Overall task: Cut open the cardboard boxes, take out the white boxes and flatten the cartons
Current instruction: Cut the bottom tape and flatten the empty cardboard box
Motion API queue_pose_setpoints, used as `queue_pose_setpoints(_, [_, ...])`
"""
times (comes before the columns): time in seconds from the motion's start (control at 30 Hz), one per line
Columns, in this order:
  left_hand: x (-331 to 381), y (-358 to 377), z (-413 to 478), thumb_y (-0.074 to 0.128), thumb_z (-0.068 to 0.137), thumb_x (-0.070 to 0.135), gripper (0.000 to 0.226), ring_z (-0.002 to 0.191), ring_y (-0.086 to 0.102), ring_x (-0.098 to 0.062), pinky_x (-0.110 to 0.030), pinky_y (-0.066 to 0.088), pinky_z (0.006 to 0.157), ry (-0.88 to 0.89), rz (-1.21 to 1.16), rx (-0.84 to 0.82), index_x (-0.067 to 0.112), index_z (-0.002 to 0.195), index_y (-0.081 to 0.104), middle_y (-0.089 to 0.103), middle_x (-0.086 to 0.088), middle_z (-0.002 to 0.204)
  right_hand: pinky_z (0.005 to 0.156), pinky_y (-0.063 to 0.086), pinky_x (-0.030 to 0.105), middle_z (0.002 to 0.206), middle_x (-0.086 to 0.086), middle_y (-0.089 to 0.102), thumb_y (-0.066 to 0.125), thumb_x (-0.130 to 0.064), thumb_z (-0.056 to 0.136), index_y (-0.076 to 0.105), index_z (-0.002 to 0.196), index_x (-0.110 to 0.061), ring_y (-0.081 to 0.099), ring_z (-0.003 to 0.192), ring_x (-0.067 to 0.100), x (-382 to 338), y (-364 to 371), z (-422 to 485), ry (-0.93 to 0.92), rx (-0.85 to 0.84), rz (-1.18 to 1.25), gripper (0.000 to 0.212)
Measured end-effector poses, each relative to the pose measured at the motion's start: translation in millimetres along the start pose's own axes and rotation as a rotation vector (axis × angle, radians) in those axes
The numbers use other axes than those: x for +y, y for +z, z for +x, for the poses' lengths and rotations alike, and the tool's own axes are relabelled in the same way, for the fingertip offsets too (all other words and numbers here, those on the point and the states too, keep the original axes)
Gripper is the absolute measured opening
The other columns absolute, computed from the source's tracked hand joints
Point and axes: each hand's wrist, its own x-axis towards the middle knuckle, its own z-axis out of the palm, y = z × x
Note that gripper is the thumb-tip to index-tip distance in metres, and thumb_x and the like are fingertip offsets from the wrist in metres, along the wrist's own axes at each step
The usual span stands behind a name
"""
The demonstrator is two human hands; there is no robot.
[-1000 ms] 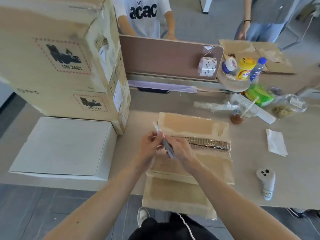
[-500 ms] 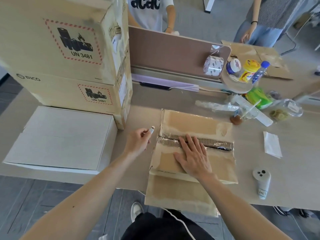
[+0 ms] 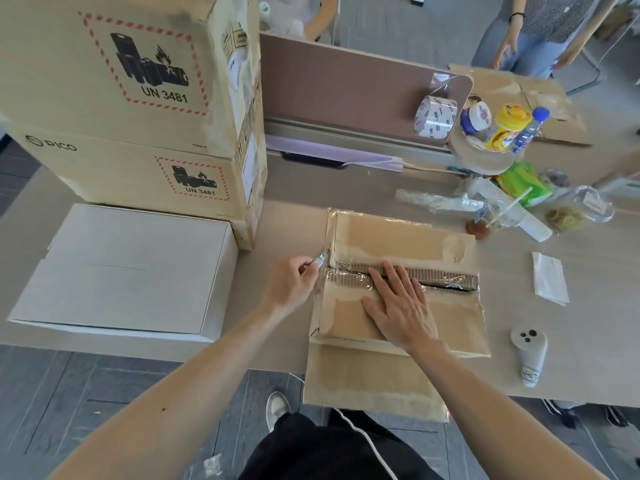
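A flattened brown carton (image 3: 398,244) with shiny tape along its middle seam lies on the table in front of me, its near flap hanging over the edge. My right hand (image 3: 398,303) presses flat on the carton, fingers spread across the seam. My left hand (image 3: 291,282) grips a small utility knife (image 3: 320,260), its tip at the carton's left edge by the taped seam. A white box (image 3: 121,268) lies flat at the left. Two stacked sealed cardboard boxes (image 3: 131,98) with UN 3481 labels stand behind it.
A white controller (image 3: 529,351) and a white tissue (image 3: 550,282) lie at the right. Bottles, a yellow jar (image 3: 509,128), a tape roll (image 3: 435,116), plastic cups and bags crowd the back right by a brown desk divider (image 3: 346,84). Two people stand beyond the divider.
My hands parted: the right let go of the knife and came down flat on the carton, while the left carried the knife to the carton's left edge at the seam.
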Motion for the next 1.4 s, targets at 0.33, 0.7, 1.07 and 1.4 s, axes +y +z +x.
queue_pose_setpoints(0.33, [8, -1, -1, 0.053, 0.091, 0.028, 0.029, 0.048, 0.035, -0.015, -0.026, 0.028, 0.049, 0.058, 0.087, 0.047, 0.010, 0.068, 0.059, 0.046, 0.000, 0.052, 0.124, 0.003, 0.039, 0.165, -0.012, 0.001, 0.013, -0.069, 0.090, 0.014, 0.155, -0.042, -0.003, 0.152, 0.013, 0, 2, 0, 0.014, 0.031, 0.013, 0.070])
queue_pose_setpoints(0.7, [37, -2, 5, 0.052, 0.091, 0.016, 0.022, 0.049, 0.039, -0.026, -0.042, 0.034, 0.052, 0.080, 0.349, 0.046, 0.011, 0.069, 0.052, 0.044, -0.005, 0.051, 0.123, 0.003, 0.039, 0.166, -0.010, 0.002, 0.012, -0.067, 0.090, 0.016, 0.155, -0.041, -0.002, 0.152, 0.015, -2, 3, 0, 0.030, 0.047, 0.031, 0.070])
queue_pose_setpoints(1.07, [46, 3, 14, 0.052, 0.092, 0.014, 0.027, 0.054, 0.042, -0.031, -0.034, 0.026, 0.055, 0.108, 0.466, 0.018, 0.014, 0.065, 0.048, 0.043, -0.001, 0.051, 0.123, 0.003, 0.042, 0.166, -0.008, 0.002, 0.024, -0.060, 0.097, 0.016, 0.155, -0.039, -0.001, 0.152, 0.017, -1, 3, -1, 0.018, 0.050, 0.069, 0.062])
queue_pose_setpoints(1.4, [53, 11, 12, 0.053, 0.090, 0.014, 0.031, 0.058, 0.043, -0.038, -0.035, 0.023, 0.056, 0.101, 0.649, -0.058, 0.013, 0.062, 0.040, 0.039, -0.006, 0.054, 0.123, 0.003, 0.044, 0.166, -0.008, 0.003, 0.021, -0.057, 0.098, 0.020, 0.155, -0.038, 0.000, 0.152, 0.018, -1, 3, 0, 0.022, 0.057, 0.102, 0.060])
